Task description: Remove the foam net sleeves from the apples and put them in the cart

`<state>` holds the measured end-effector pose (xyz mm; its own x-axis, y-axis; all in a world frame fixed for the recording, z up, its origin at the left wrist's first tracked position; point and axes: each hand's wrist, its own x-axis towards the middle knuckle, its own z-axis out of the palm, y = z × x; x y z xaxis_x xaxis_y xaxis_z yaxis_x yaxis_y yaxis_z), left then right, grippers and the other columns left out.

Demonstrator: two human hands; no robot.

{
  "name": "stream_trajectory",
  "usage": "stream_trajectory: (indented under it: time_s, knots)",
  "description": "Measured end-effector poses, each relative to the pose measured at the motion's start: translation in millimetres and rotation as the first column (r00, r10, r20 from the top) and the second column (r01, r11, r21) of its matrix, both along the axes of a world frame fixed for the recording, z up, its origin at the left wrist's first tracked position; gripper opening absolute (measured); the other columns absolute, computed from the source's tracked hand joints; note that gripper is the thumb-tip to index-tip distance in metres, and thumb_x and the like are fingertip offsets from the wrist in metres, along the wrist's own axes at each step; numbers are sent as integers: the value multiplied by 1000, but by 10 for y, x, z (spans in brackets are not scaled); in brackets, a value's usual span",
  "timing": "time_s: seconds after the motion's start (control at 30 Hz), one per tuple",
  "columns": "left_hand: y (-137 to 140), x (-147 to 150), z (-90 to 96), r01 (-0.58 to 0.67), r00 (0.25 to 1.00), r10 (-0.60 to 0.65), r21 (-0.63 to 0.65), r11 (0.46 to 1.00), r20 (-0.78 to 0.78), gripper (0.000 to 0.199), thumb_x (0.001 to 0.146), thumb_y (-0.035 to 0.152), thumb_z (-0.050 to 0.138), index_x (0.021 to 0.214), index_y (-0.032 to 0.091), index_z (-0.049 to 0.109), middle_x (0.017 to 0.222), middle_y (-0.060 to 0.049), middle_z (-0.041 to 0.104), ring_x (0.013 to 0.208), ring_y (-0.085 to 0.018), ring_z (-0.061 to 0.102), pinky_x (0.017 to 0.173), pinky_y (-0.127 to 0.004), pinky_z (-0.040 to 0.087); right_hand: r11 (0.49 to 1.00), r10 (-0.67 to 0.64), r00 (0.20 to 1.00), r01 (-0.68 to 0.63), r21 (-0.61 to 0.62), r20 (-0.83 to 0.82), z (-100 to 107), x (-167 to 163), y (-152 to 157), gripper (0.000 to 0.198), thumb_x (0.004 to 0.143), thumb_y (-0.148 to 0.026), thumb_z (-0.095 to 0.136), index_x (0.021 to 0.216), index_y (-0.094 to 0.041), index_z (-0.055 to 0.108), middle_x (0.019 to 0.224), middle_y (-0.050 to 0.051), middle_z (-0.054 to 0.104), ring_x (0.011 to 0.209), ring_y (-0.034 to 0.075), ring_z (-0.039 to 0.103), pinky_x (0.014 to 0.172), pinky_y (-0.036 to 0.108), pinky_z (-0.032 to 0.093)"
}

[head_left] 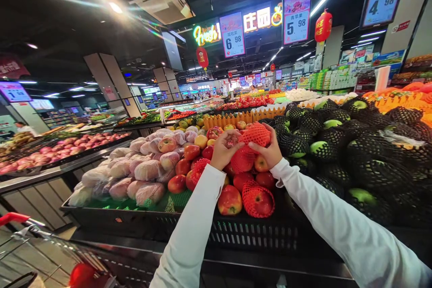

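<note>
My right hand point(270, 147) is closed around a red foam fruit net point(255, 134), its thumb across the front. The net bulges, but I cannot make out what is inside. From the other side my left hand point(225, 147) has thumb and fingers curled in a pinch at the net's left edge. Just below lies another red-netted fruit point(243, 159). Loose red apples surround the hands, among them a red-and-yellow apple point(230, 200) at the front. Beside it, a netted apple point(258, 199) shows through its red foam mesh.
Wrapped pinkish fruits point(150, 168) are piled at left in the black display tray point(128, 222). Green fruits in black nets point(337, 141) are heaped at right. A shopping cart point(40, 243) stands at lower left. Price screens point(297, 18) hang overhead.
</note>
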<state>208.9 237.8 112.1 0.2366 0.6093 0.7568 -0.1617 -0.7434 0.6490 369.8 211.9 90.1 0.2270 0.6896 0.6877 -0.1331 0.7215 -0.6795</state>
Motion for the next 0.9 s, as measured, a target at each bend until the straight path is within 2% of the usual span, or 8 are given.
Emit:
stream_trajectory:
  time_s: [0.1,0.2,0.33,0.4,0.53,0.67,0.77,0.9]
  knots:
    - [15,-8,-7,-8,999,6,31,999,51,41,70,40,80,98,17,60,97,-6,59,82,-12,53,73,-22,45,985,-121,984,103,140,130,29,13,-48,84,55,-39,87,122,-23,38,133,12,48,122,25,52,112,43,38]
    - [7,-31,-24,77,997,-78,57,995,9,48,76,46,75,112,20,58,113,-8,58,94,-16,57,83,-27,48,931,-281,924,197,306,260,53,22,-117,84,59,-33,83,128,-22,36,132,13,47,123,27,51,112,43,38]
    - [-5,-55,-58,206,972,-187,129,970,-146,75,67,51,81,130,23,52,135,-12,51,124,-27,50,107,-40,41,845,-424,791,169,508,441,51,19,-180,84,59,-27,78,132,-20,36,131,15,48,126,32,48,113,49,36]
    - [-8,-64,-79,197,964,-166,139,970,-210,80,65,52,81,134,23,50,138,-12,50,130,-30,46,112,-44,36,827,-450,749,145,543,485,46,15,-193,84,59,-25,76,134,-20,36,130,15,49,126,32,49,111,51,38]
    - [-11,-81,-104,143,966,-115,109,984,-231,74,68,50,80,131,23,53,131,-11,55,134,-31,42,117,-47,29,816,-483,720,163,555,499,51,19,-204,89,61,-24,74,139,-19,32,137,17,48,130,32,48,112,50,39]
    - [-23,-95,-89,200,957,-164,136,970,-237,73,68,49,80,131,21,53,130,-12,55,139,-31,37,120,-47,24,784,-499,709,127,607,497,61,24,-198,92,62,-23,73,143,-19,31,139,17,48,130,32,47,112,48,39]
    - [-23,-99,-71,209,955,-159,192,959,-250,77,70,49,78,135,20,48,136,-13,50,138,-30,38,119,-45,27,756,-529,686,114,645,499,59,24,-170,94,63,-25,72,146,-20,28,140,15,47,131,32,45,113,49,37]
    - [27,-56,-40,73,964,19,332,940,-266,86,68,45,79,140,17,41,142,-16,45,133,-29,44,114,-43,35,716,-611,609,155,680,505,30,52,-71,98,71,-32,70,152,-18,17,145,17,42,135,32,41,114,51,35]
